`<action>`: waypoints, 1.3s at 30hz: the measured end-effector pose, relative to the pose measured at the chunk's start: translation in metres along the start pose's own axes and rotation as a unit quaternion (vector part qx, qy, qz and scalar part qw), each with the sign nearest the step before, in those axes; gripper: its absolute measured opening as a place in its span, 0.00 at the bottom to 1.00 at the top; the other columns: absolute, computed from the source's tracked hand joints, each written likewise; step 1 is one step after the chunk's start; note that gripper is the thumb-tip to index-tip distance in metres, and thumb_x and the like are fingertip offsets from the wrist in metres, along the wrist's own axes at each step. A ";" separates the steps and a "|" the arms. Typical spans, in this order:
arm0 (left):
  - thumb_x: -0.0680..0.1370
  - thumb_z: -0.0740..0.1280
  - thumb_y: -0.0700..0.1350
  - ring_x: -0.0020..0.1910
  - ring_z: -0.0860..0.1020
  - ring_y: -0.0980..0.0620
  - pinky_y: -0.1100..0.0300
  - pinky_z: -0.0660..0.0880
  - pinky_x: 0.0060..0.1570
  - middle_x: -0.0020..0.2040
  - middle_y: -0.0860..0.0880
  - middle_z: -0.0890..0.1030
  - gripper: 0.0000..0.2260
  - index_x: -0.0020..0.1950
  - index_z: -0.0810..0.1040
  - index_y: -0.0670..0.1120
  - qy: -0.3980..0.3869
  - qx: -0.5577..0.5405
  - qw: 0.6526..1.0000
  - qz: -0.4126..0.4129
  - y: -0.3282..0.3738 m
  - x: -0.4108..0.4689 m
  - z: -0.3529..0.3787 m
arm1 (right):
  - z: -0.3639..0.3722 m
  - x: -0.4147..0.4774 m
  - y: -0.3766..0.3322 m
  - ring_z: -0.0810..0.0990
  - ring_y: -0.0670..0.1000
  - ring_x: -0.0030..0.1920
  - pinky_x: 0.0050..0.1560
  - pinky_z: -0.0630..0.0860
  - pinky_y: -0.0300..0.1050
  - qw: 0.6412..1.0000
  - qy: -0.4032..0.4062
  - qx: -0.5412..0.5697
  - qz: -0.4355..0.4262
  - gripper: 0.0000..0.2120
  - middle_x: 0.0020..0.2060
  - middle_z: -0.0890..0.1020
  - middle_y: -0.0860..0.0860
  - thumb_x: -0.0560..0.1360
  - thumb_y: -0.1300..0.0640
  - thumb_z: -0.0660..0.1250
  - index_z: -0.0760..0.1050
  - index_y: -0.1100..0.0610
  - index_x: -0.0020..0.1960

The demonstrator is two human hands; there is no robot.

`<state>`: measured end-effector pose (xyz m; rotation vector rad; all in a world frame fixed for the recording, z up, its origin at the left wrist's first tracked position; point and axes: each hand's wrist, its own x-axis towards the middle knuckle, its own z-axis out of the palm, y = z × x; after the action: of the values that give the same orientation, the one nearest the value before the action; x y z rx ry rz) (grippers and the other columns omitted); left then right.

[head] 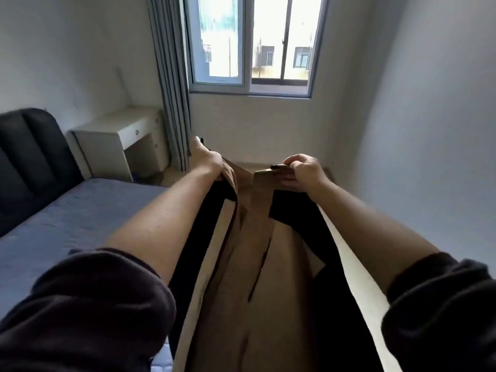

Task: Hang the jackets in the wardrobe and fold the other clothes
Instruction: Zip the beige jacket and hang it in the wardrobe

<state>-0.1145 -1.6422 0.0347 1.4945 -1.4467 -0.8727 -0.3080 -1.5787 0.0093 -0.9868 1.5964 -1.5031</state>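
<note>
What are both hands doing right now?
Left hand: grips the top edge of the brown and black garment.
Right hand: pinches the same garment's top edge.

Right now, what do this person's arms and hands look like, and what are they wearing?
The left hand and right hand are bare: no gloves, no watch or bracelet showing. Both forearms are uncovered. The left sleeve and right sleeve are dark, thick, soft-looking fabric, pushed up and bunched near the elbows.

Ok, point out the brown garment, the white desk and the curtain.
brown garment (284,285): head view, front panel below the hands.
white desk (112,123): head view, desktop.
curtain (173,89): head view, middle folds.
</note>
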 end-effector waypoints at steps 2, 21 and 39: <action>0.81 0.53 0.42 0.63 0.73 0.42 0.48 0.76 0.53 0.73 0.46 0.66 0.29 0.78 0.44 0.54 -0.094 -0.060 0.992 -0.060 -0.040 0.026 0.046 | 0.011 0.044 0.051 0.80 0.49 0.39 0.38 0.80 0.45 0.997 -0.029 -0.064 0.026 0.10 0.46 0.79 0.54 0.80 0.65 0.55 0.72 0.55 0.53; 0.77 0.59 0.39 0.52 0.79 0.45 0.52 0.76 0.54 0.56 0.47 0.79 0.16 0.64 0.72 0.47 -0.221 0.152 0.909 -0.319 -0.571 -0.083 0.129 | 0.091 -0.055 0.551 0.75 0.51 0.61 0.57 0.71 0.40 0.826 -0.307 -0.360 0.307 0.18 0.61 0.78 0.53 0.75 0.60 0.59 0.72 0.56 0.65; 0.73 0.68 0.41 0.66 0.71 0.43 0.54 0.67 0.62 0.67 0.42 0.72 0.29 0.72 0.62 0.43 -0.236 0.278 0.878 -0.310 -0.788 0.007 0.095 | 0.322 -0.009 0.653 0.76 0.59 0.60 0.46 0.67 0.49 0.694 -0.392 -0.601 0.060 0.16 0.64 0.68 0.53 0.76 0.59 0.59 0.67 0.56 0.63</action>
<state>0.1102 -1.6905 -0.7253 2.3835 -1.6770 -1.3493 -0.0517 -1.6976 -0.6621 -1.7900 1.7588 0.3701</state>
